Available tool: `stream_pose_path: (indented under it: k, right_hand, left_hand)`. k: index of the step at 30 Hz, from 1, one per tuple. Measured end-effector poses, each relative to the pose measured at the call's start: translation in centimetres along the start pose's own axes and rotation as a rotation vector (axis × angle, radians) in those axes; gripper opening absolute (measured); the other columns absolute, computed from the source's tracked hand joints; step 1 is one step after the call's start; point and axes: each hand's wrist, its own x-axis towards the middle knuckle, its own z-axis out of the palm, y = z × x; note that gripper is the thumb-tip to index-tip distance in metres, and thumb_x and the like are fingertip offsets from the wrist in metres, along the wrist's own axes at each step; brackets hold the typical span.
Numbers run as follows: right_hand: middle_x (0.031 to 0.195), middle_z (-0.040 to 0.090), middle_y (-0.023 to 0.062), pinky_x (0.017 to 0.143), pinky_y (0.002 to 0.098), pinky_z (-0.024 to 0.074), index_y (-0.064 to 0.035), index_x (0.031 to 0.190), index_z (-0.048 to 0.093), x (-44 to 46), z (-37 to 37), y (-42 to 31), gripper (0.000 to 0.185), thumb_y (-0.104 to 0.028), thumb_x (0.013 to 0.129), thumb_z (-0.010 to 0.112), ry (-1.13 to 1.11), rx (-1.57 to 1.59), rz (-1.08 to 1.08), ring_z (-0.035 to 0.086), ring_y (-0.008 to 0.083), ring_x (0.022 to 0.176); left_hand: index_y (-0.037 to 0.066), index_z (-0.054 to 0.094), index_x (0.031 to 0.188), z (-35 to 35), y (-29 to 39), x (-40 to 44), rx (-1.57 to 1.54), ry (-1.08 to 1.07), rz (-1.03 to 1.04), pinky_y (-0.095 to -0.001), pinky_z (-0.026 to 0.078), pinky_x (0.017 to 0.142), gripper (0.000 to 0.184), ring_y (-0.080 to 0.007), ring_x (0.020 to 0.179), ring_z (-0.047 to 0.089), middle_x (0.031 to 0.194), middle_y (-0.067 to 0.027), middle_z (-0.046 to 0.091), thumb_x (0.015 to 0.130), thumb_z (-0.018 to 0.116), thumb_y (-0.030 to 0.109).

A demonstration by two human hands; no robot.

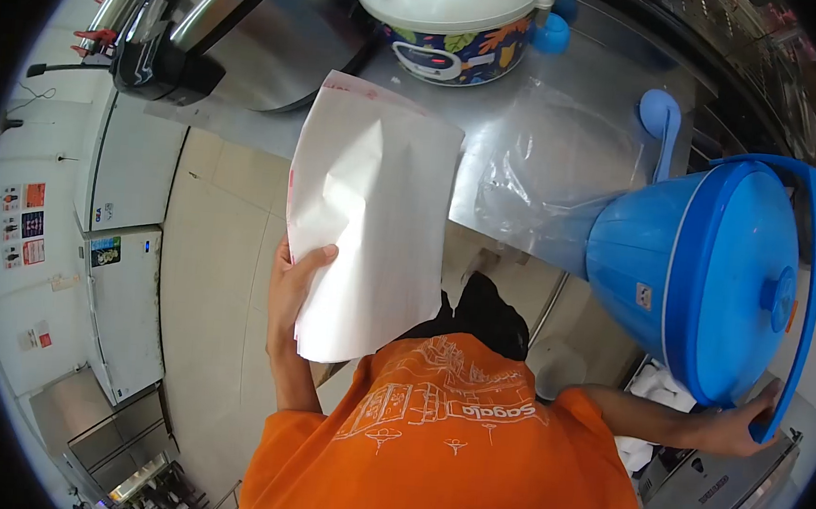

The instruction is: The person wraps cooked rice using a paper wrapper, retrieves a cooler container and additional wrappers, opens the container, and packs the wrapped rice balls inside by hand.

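Observation:
My left hand (pixel 299 280) pinches the lower left side of white wrapping paper (pixel 382 224), with the thumb on top and the fingers behind. Pink-red print shows along the paper's edges, and its middle is creased. Whether it is one sheet or several, I cannot tell. At the far right, my right hand (pixel 741 427) is closed around the lower end of the carrying handle (pixel 814 283) of a blue lidded bucket (pixel 640 257). Its round blue lid (pixel 742 278) is on. Part of the right hand's fingers is hidden behind the handle.
A clear plastic sheet (pixel 566 152) lies on the steel table (pixel 493 119), beside a blue ladle (pixel 661 116). Behind stand a rice cooker (pixel 451 40) with a patterned body and a large steel appliance (pixel 281 38). A fridge (pixel 121 301) is at the left.

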Motion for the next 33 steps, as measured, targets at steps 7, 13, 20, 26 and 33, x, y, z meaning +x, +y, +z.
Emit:
stream_pose_path:
  k: [7, 13, 20, 26, 33]
  right_hand:
    - [0.104, 0.041, 0.0143, 0.081, 0.0389, 0.0446, -0.0027, 0.11, 0.027, -5.8, -4.2, 4.1, 0.062, -0.024, 0.073, 0.072, 0.307, -0.025, -0.507, 0.045, 0.0266, 0.099]
    - [0.122, 0.043, 0.0127, 0.096, 0.0374, 0.0358, -0.0036, 0.127, 0.029, -27.9, -3.8, -2.7, 0.062, -0.036, 0.083, 0.057, -1.646, 0.901, 0.735, 0.045, 0.025, 0.111]
    - [0.116, 0.052, 0.0151, 0.089, 0.0363, 0.0442, 0.0033, 0.123, 0.039, -44.1, -7.8, -1.6, 0.053, -0.02, 0.081, 0.061, -2.408, 0.537, 1.426, 0.054, 0.0247, 0.103]
    - [0.106, 0.056, 0.0176, 0.082, 0.0318, 0.0453, 0.008, 0.118, 0.042, -51.7, -8.5, -3.8, 0.048, -0.003, 0.074, 0.06, -2.821, -0.021, 0.338, 0.056, 0.0217, 0.095]
    - [0.107, 0.056, 0.0243, 0.089, 0.0379, 0.0417, 0.0034, 0.123, 0.04, -57.9, -8.4, 4.9, 0.055, -0.009, 0.072, 0.058, -2.813, -0.278, -0.686, 0.055, 0.0331, 0.099]
  left_hand:
    - [-0.006, 0.052, 0.1, -5.2, 0.1, -0.4, -0.238, -0.055, -0.08, -0.027, 0.049, 0.063, 0.037, -0.0168, 0.067, 0.06, 0.084, -0.0124, 0.061, 0.072, 0.06, 0.016]
    - [-0.006, 0.059, 0.088, -12.2, -2.1, -0.7, -0.487, -0.041, -0.205, -0.0296, 0.049, 0.053, 0.03, -0.019, 0.056, 0.06, 0.071, -0.0169, 0.062, 0.074, 0.058, 0.02]
    - [-0.003, 0.041, 0.122, -24.5, -9.6, 2.1, -0.096, -0.147, -0.194, -0.0317, 0.048, 0.079, 0.059, -0.0223, 0.091, 0.059, 0.11, -0.018, 0.054, 0.072, 0.068, 0.015]
    - [-0.004, 0.045, 0.119, -33.2, -23.6, 3.3, 0.051, -0.148, -0.437, -0.0317, 0.048, 0.079, 0.053, -0.0203, 0.091, 0.058, 0.104, -0.0126, 0.057, 0.073, 0.065, 0.012]
    - [-0.004, 0.051, 0.112, -31.6, -42.5, 1.2, -0.089, -0.167, -0.81, -0.0331, 0.049, 0.079, 0.053, -0.0235, 0.091, 0.058, 0.097, -0.0166, 0.06, 0.066, 0.067, 0.016]
